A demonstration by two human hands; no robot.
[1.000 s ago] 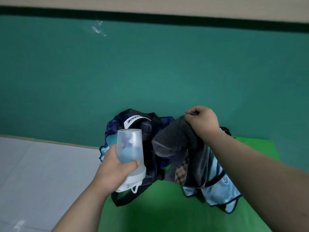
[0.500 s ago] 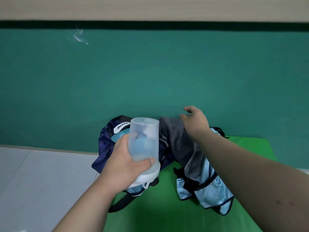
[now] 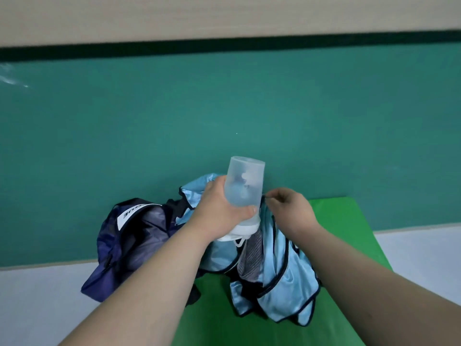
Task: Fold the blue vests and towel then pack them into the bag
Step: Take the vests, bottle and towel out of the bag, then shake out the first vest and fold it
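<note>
My left hand (image 3: pixel 219 206) grips a translucent plastic bottle (image 3: pixel 245 183), held bottom up with its white cap (image 3: pixel 245 229) pointing down. Light blue vests with dark trim (image 3: pixel 282 278) hang bunched in a heap on the green mat, and a grey towel (image 3: pixel 250 260) shows between their folds. My right hand (image 3: pixel 290 208) pinches the top edge of the vests just right of the bottle. The dark navy bag (image 3: pixel 129 243) lies open on its side to the left, with a white label near its mouth.
A bright green mat (image 3: pixel 336 221) lies under the clothes on a white floor (image 3: pixel 37 308). A teal wall (image 3: pixel 224 108) rises right behind the bag, with a beige band above it.
The bottle in my left hand has moved right, over the vests. My right hand let go of the grey towel and now pinches the blue vests. The bag has dropped to the left.
</note>
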